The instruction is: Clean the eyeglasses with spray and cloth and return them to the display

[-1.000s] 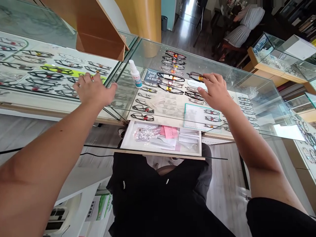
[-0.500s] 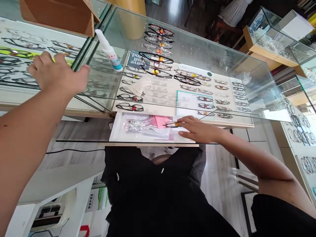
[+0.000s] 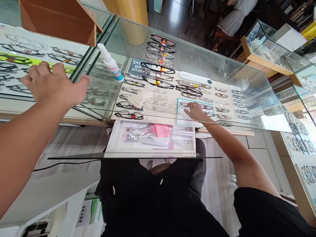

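My right hand reaches into the glass display case and pinches a pair of glasses at one end, over a white card with a teal border. Other glasses lie on that card just right of my fingers. My left hand rests with fingers spread on the glass top of the neighbouring case, its thumb by the metal-edged seam. Beneath that glass, several frames lie on a white and yellow-green surface. A white spray bottle stands to the right of my left hand.
Rows of glasses fill the case. Below it an open drawer holds plastic-wrapped items and a pink slip. A cardboard box sits at upper left. A glass pane edge crosses in front of my body.
My right hand has moved from above the drawer forward into the case, carrying the glasses onto the teal-bordered card. My left hand stays spread on the glass. The view has tilted slightly.
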`<state>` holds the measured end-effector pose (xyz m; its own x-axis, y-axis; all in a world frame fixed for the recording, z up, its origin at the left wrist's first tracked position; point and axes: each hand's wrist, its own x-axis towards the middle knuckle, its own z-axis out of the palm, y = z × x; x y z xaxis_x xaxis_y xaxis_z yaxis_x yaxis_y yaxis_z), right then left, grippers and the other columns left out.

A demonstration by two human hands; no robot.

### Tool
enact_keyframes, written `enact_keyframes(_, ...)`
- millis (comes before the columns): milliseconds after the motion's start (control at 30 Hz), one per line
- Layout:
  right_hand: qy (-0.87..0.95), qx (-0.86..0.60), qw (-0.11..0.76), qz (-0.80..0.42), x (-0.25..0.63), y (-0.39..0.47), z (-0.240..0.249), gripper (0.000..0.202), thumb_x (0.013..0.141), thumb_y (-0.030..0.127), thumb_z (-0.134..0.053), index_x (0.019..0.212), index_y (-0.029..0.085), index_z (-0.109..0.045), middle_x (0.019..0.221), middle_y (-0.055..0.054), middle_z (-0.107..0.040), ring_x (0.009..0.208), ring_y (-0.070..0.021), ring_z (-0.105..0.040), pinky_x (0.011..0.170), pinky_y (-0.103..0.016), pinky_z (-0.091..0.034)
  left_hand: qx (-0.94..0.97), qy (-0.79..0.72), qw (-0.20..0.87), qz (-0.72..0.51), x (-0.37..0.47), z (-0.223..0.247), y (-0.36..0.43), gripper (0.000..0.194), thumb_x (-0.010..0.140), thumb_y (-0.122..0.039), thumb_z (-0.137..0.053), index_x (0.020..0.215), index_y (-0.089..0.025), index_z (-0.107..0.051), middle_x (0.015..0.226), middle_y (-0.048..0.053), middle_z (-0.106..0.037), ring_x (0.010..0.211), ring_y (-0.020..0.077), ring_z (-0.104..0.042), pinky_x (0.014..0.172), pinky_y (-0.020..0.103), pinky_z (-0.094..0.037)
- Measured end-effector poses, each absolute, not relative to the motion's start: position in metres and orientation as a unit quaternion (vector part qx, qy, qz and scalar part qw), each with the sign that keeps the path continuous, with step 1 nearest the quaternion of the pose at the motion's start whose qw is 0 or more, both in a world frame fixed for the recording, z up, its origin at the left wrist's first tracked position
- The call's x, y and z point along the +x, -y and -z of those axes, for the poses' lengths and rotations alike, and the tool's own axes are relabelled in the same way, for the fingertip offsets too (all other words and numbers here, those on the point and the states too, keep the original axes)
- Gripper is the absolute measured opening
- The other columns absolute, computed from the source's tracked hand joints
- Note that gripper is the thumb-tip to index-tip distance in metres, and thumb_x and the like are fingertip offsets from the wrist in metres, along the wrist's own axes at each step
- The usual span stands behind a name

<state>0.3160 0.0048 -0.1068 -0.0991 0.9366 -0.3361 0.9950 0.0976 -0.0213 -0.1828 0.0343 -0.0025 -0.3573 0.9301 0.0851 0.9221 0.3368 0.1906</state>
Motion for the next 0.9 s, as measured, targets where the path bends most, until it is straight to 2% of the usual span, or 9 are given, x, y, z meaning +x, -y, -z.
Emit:
enact_keyframes(133, -0.727, 0.664, 0.127, 0.118, 0.320, -0.019, 0.128, 0.076, 0.110, 0.058, -0.034, 0.167, 0.010, -0.049, 0.179, -0.022, -0.040, 0.164, -0.0472, -0.031, 0.131, -0.065, -0.033, 0.564, -0.819, 0.029, -0.098, -0.181, -0.001, -0.033, 0.092, 0.100, -0.065, -0.036, 0.166, -0.002, -0.046, 0.176, 0.030, -0.036, 0.165, 0.0478, -0.030, 0.129, 0.071, -0.027)
enact_keyframes(400, -0.711, 0.680, 0.128, 0.128, 0.320, -0.025, 0.137, 0.077, 0.111, 0.060, -0.030, 0.163, 0.010, -0.056, 0.180, -0.020, -0.039, 0.166, -0.0481, -0.029, 0.134, -0.062, -0.027, 0.564, -0.819, 0.027, -0.101, -0.181, 0.000, -0.033, 0.094, 0.098, -0.066, -0.036, 0.166, -0.002, -0.046, 0.175, 0.031, -0.036, 0.165, 0.0483, -0.029, 0.130, 0.072, -0.025)
enact_keyframes(600, -0.703, 0.679, 0.147, 0.152, 0.313, -0.015, 0.118, 0.078, 0.111, 0.061, -0.029, 0.164, 0.009, -0.054, 0.186, -0.018, -0.027, 0.170, -0.0469, -0.023, 0.136, -0.060, -0.025, 0.566, -0.817, 0.022, -0.104, -0.187, 0.005, -0.036, 0.099, 0.097, -0.073, -0.032, 0.168, -0.005, -0.046, 0.176, 0.030, -0.037, 0.165, 0.0477, -0.030, 0.130, 0.070, -0.027)
enact_keyframes(733, -0.714, 0.658, 0.160, 0.175, 0.300, 0.007, 0.095, 0.075, 0.112, 0.060, -0.032, 0.155, 0.006, -0.061, 0.187, -0.019, -0.023, 0.170, -0.0465, -0.022, 0.136, -0.060, -0.026, 0.566, -0.818, 0.020, -0.101, -0.185, 0.002, -0.035, 0.098, 0.097, -0.072, -0.032, 0.168, -0.007, -0.046, 0.175, 0.029, -0.039, 0.164, 0.0461, -0.032, 0.129, 0.070, -0.029)
enact_keyframes(900, -0.736, 0.602, 0.165, 0.263, 0.280, 0.046, 0.067, 0.070, 0.112, 0.065, -0.037, 0.156, 0.017, -0.064, 0.186, -0.011, -0.030, 0.171, -0.0377, -0.027, 0.136, -0.052, -0.031, 0.558, -0.824, 0.029, -0.095, -0.175, -0.006, -0.030, 0.100, 0.094, -0.072, -0.033, 0.167, -0.004, -0.046, 0.174, 0.029, -0.039, 0.164, 0.0471, -0.032, 0.130, 0.069, -0.030)
